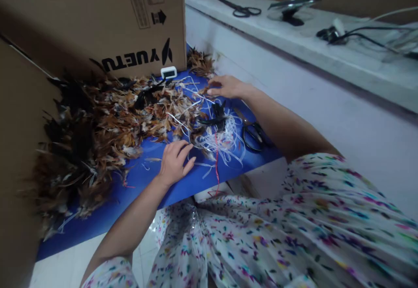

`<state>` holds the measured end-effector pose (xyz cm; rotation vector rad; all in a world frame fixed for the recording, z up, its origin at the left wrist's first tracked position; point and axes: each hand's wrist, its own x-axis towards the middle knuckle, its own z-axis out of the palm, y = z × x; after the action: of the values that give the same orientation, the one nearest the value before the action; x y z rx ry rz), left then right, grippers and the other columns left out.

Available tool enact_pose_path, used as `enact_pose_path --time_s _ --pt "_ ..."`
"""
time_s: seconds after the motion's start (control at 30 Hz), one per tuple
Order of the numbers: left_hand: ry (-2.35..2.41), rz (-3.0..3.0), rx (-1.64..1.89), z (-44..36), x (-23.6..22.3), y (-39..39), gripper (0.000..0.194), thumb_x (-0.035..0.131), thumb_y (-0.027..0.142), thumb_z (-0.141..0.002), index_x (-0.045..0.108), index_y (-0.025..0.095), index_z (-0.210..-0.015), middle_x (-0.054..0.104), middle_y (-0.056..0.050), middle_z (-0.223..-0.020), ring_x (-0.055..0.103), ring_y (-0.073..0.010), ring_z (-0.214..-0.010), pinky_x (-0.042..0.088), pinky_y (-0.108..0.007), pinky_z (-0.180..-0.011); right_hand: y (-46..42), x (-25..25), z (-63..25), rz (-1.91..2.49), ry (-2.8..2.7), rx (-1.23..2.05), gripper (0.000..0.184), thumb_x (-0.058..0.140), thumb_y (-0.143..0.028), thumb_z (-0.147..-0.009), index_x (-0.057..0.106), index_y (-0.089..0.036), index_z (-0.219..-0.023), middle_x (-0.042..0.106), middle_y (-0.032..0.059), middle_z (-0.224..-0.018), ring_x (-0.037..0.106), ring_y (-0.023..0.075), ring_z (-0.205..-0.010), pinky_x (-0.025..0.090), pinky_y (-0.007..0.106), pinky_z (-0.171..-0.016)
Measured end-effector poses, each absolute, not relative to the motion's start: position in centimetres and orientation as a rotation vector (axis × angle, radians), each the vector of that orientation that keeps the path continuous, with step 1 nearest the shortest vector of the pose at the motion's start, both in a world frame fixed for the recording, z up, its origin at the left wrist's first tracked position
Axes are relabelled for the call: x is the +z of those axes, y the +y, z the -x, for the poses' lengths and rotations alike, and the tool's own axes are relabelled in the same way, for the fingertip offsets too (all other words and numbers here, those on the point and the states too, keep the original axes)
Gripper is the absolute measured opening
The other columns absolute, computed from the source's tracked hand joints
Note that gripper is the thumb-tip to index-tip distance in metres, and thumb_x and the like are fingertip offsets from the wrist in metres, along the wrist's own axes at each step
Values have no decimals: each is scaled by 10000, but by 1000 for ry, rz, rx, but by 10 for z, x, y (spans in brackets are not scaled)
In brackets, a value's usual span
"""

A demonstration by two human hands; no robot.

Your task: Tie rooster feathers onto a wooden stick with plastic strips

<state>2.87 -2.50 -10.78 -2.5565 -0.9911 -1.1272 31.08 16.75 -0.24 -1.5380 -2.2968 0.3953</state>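
My left hand (pixel 176 162) is at the near edge of the blue tabletop (pixel 192 183), fingers apart and nothing visible in them. It lies beside the pile of brown and white feathers (pixel 124 122). Farther back, my right hand (pixel 227 86) reaches over the table with thumb and fingers apart. Its fingertips are near a few brown feathers and white ribbon strips (pixel 192 85); whether they touch is unclear. Between my hands lie a bunch of black feathers (pixel 218 113), a tangle of pale ribbon strips (pixel 225 142) and a red string (pixel 217 162) hanging over the edge.
Black-handled scissors (pixel 253 136) lie under my right forearm. A large cardboard box (pixel 114 18) stands behind the feathers, with a small white digital display (pixel 169 72) before it. On the right ledge (pixel 261 31) are more scissors (pixel 244 11), a phone on a stand (pixel 294 5) and cables (pixel 359 33).
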Motion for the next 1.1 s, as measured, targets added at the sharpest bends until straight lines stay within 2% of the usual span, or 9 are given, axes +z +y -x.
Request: enact_pose_path --time_s 0.13,0.23,0.33,0.57,0.67,0.97,1.1 --pt "-590 2815 -883 -55 -95 -43 449 590 404 -922 593 188 -1316 649 -135 -1319 546 -292 -1249 418 -472 -1040 86 -13 -349 1409 -2376 387 514 603 -435 -870 646 -168 -1307 659 125 -1325 618 308 -1198 470 476 -1048" --pt "-290 2947 -632 -80 -98 -43 539 510 506 -948 532 266 -1430 533 -93 -1500 407 -324 -1415 277 -542 -1158 37 -33 -372 1410 -2336 349 512 589 -454 -873 639 -214 -1323 662 109 -1325 625 299 -1199 484 477 -1048" --pt "-147 2981 -440 -101 -111 -27 535 426 531 -977 506 315 -1460 460 -52 -1571 322 -338 -1481 151 -595 -1206 5 -60 -386 1405 -2266 269 471 562 -443 -899 649 -215 -1303 673 119 -1299 612 304 -1226 480 492 -1067" --pt "-182 2979 -259 -121 -127 48 552 366 552 -990 441 364 -1504 360 -45 -1633 229 -350 -1536 118 -632 -1213 -29 -123 -400 1606 -1979 -14 475 560 -466 -927 659 -158 -1274 609 170 -1391 527 335 -1345 423 528 -1134" --pt "-281 3004 -231 -120 -125 80 546 384 532 -990 435 367 -1508 374 -49 -1627 252 -344 -1531 114 -643 -1213 -35 -137 -396 1689 -1935 -40 474 537 -474 -939 671 -164 -1271 610 148 -1406 502 355 -1368 410 551 -1133" --pt "-804 3007 -133 -107 -115 149 537 437 484 -987 479 314 -1495 439 -107 -1583 300 -353 -1511 140 -642 -1210 -42 -136 -384 1771 -1912 -50 443 456 -451 -966 675 -254 -1297 628 126 -1387 503 364 -1366 444 596 -1075" --pt "-1045 2936 -1 -103 -103 168 519 400 413 -1010 475 257 -1498 442 -133 -1576 345 -343 -1488 162 -643 -1203 -46 -132 -380 1749 -1887 -88 457 475 -462 -953 655 -270 -1327 599 128 -1421 452 375 -1415 407 622 -1111"
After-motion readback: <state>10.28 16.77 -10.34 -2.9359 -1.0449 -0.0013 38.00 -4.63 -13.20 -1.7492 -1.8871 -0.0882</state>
